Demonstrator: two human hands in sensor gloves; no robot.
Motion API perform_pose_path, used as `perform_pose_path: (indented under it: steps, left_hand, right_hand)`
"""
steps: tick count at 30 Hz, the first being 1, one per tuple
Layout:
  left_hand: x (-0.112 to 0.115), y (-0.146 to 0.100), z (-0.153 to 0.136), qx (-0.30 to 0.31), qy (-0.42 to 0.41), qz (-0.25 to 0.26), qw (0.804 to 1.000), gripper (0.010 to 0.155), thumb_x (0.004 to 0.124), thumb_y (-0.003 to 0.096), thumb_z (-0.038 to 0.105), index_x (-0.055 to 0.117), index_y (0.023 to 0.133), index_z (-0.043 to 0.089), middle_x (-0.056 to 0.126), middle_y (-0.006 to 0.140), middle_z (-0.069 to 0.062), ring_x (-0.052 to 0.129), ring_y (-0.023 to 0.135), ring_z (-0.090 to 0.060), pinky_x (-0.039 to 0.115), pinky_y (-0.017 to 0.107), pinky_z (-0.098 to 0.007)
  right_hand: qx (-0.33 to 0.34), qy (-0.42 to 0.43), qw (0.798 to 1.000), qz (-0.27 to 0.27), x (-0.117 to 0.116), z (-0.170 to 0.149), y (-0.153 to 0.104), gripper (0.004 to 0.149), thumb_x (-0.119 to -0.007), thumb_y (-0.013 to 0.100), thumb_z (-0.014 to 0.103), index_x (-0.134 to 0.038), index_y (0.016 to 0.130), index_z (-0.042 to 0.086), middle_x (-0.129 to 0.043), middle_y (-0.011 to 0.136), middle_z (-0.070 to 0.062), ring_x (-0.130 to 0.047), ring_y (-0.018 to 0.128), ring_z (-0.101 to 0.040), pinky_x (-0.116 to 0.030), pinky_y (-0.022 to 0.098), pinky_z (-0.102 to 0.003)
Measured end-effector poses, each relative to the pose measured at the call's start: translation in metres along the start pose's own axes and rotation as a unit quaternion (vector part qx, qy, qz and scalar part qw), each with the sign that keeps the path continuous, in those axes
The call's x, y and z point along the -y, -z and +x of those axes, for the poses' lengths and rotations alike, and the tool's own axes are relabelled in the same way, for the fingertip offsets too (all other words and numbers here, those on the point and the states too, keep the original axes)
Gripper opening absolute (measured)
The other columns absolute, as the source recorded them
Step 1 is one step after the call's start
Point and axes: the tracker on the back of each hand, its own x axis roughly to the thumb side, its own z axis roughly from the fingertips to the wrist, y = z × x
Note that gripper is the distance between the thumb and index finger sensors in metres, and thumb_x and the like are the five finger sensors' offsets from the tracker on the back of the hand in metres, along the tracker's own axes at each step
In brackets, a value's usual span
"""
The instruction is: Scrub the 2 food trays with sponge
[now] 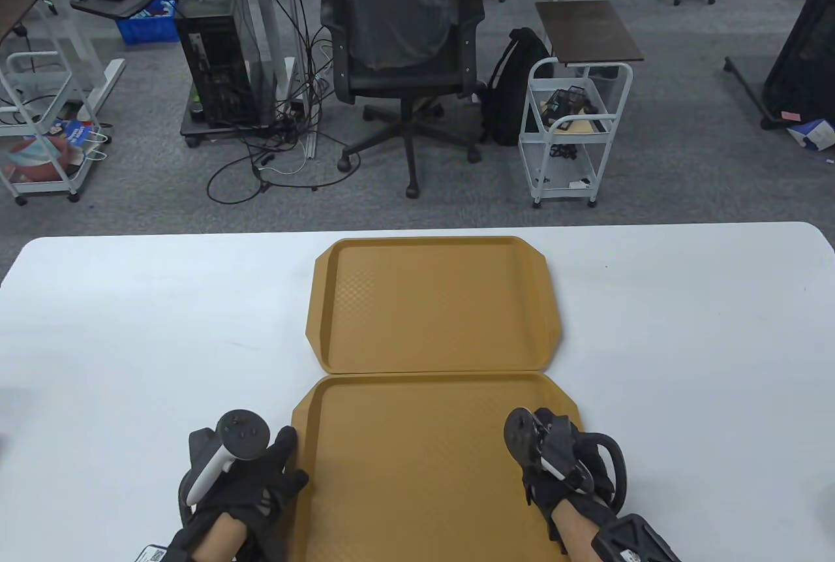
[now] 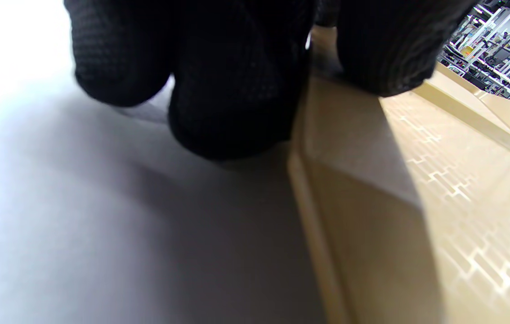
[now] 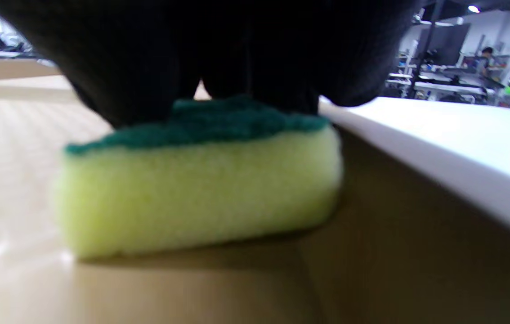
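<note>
Two tan food trays lie end to end on the white table (image 1: 130, 340), the far tray (image 1: 434, 304) touching the near tray (image 1: 417, 457). My left hand (image 1: 292, 457) rests on the table at the near tray's left rim (image 2: 354, 148), fingers (image 2: 232, 81) down beside it and the thumb lying over the rim. My right hand (image 1: 554, 457) is inside the near tray by its right wall. It grips a yellow sponge (image 3: 201, 189) with the green scouring side up. The yellow side lies flat on the tray floor. The table view hides the sponge under the hand.
Bare white table stretches left and right of the trays. Beyond the far table edge stand a black office chair (image 1: 404, 46), a black backpack (image 1: 515, 85) and a white wheeled cart (image 1: 574, 131) on grey carpet.
</note>
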Motion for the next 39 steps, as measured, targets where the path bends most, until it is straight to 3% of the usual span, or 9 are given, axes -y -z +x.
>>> perform_pose_path:
  steps: [5, 8, 9, 11, 12, 17, 22, 24, 39]
  left_hand:
    - [0.0, 0.0, 0.0, 0.001, 0.001, -0.004, 1.0, 0.075, 0.082, 0.0434, 0.049, 0.047, 0.108, 0.038, 0.102, 0.066, 0.0, 0.108, 0.039, -0.02, 0.09, 0.04, -0.043]
    - [0.0, 0.0, 0.0, 0.002, 0.001, -0.005, 1.0, 0.075, 0.082, 0.0435, 0.049, 0.046, 0.108, 0.038, 0.102, 0.066, 0.0, 0.108, 0.039, -0.02, 0.09, 0.04, -0.043]
    - [0.0, 0.0, 0.0, 0.002, 0.002, -0.005, 1.0, 0.075, 0.082, 0.0436, 0.049, 0.046, 0.108, 0.038, 0.102, 0.066, 0.0, 0.108, 0.039, -0.02, 0.09, 0.04, -0.043]
    - [-0.001, 0.001, 0.0, 0.003, 0.003, -0.005, 1.0, 0.075, 0.082, 0.0436, 0.049, 0.046, 0.109, 0.037, 0.102, 0.066, 0.0, 0.108, 0.039, -0.02, 0.09, 0.04, -0.043]
    - [-0.001, 0.001, 0.0, 0.003, 0.004, -0.006, 1.0, 0.075, 0.082, 0.0436, 0.049, 0.046, 0.109, 0.038, 0.102, 0.066, 0.0, 0.108, 0.039, -0.02, 0.09, 0.04, -0.043]
    - [-0.001, 0.001, 0.001, 0.003, 0.006, -0.005, 1.0, 0.075, 0.082, 0.0436, 0.049, 0.046, 0.108, 0.037, 0.102, 0.066, 0.001, 0.108, 0.039, -0.02, 0.09, 0.04, -0.042]
    - [-0.001, 0.001, 0.001, 0.003, 0.007, -0.005, 1.0, 0.075, 0.081, 0.0437, 0.049, 0.046, 0.109, 0.037, 0.102, 0.066, 0.0, 0.108, 0.039, -0.02, 0.09, 0.04, -0.043]
    - [-0.001, 0.001, 0.001, 0.003, 0.007, -0.006, 1.0, 0.075, 0.081, 0.0437, 0.049, 0.046, 0.109, 0.037, 0.102, 0.065, 0.0, 0.108, 0.038, -0.02, 0.09, 0.04, -0.042]
    - [0.0, 0.001, 0.001, 0.004, 0.01, -0.006, 1.0, 0.075, 0.081, 0.0439, 0.049, 0.045, 0.109, 0.037, 0.102, 0.065, 0.0, 0.107, 0.037, -0.02, 0.09, 0.04, -0.042]
  right_hand:
    - [-0.018, 0.032, 0.999, -0.023, -0.001, -0.003, 0.012, 0.054, -0.091, 0.042, 0.041, -0.081, 0.093, 0.029, -0.075, 0.102, -0.008, -0.092, 0.076, -0.03, -0.081, 0.06, -0.048]
    - [-0.01, 0.035, 0.999, 0.008, 0.001, -0.006, 0.011, 0.052, -0.087, 0.044, 0.044, -0.081, 0.094, 0.03, -0.073, 0.104, -0.008, -0.09, 0.079, -0.029, -0.079, 0.062, -0.048]
    - [-0.012, 0.036, 0.999, 0.039, 0.001, -0.007, 0.011, 0.056, -0.085, 0.044, 0.045, -0.077, 0.097, 0.029, -0.069, 0.107, -0.008, -0.087, 0.083, -0.028, -0.076, 0.064, -0.05]
    - [-0.008, 0.045, 0.984, 0.174, 0.0, -0.009, 0.011, 0.071, -0.081, 0.047, 0.048, -0.053, 0.109, 0.027, -0.045, 0.116, -0.009, -0.067, 0.097, -0.028, -0.059, 0.073, -0.056]
    - [0.008, 0.055, 0.977, 0.206, 0.001, -0.008, 0.01, 0.074, -0.08, 0.047, 0.047, -0.046, 0.11, 0.025, -0.037, 0.117, -0.009, -0.061, 0.1, -0.031, -0.053, 0.074, -0.059]
    - [0.019, 0.014, 0.987, 0.16, 0.002, 0.001, 0.016, 0.069, -0.084, 0.047, 0.038, -0.055, 0.107, 0.024, -0.046, 0.115, -0.01, -0.075, 0.089, -0.033, -0.063, 0.071, -0.061]
    - [0.046, 0.017, 0.994, 0.097, 0.002, 0.02, 0.02, 0.067, -0.087, 0.046, 0.036, -0.06, 0.105, 0.023, -0.053, 0.113, -0.011, -0.082, 0.083, -0.035, -0.074, 0.067, -0.053]
    - [0.059, 0.051, 0.992, 0.103, -0.001, 0.032, 0.02, 0.066, -0.088, 0.045, 0.036, -0.062, 0.104, 0.021, -0.054, 0.112, -0.013, -0.084, 0.081, -0.036, -0.076, 0.065, -0.053]
    - [0.126, 0.09, 0.983, 0.099, -0.005, 0.136, 0.022, 0.067, -0.087, 0.046, 0.038, -0.062, 0.105, 0.018, -0.054, 0.111, -0.016, -0.082, 0.077, -0.037, -0.076, 0.061, -0.053]
